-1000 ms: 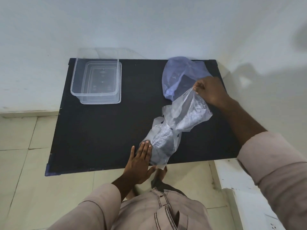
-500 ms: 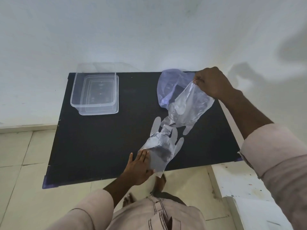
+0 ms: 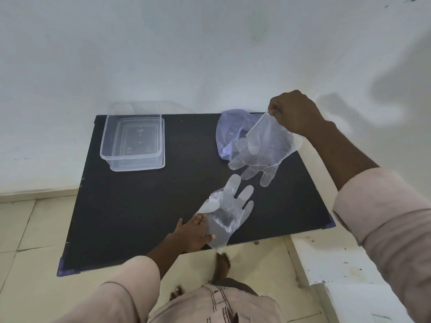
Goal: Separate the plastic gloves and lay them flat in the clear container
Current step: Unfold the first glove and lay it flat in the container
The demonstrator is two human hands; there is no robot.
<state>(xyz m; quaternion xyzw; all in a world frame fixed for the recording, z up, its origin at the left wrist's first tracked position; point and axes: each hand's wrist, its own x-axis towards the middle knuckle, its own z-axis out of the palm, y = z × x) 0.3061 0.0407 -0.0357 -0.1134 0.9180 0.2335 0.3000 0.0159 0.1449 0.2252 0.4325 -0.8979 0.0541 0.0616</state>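
Observation:
My right hand point(image 3: 294, 111) pinches the cuff of a clear plastic glove point(image 3: 263, 152) and holds it up over the right side of the black table, fingers hanging down. A second clear glove point(image 3: 227, 209) lies on the table near the front edge, fingers pointing away from me. My left hand point(image 3: 192, 234) presses flat on its cuff end. The two gloves are apart, with a small gap between their fingertips. The clear container point(image 3: 133, 141) stands at the table's back left with nothing visible in it.
A bluish plastic bag point(image 3: 227, 127) lies crumpled at the back right, behind the lifted glove. The black table point(image 3: 140, 206) stands against a white wall, with tiled floor on the left and a white ledge point(image 3: 326, 259) on the right.
My right hand has lifted up and back, pulling the upper glove free of the lower one. The gloves, bunched together before, now hang apart. My left hand stayed on the lower glove.

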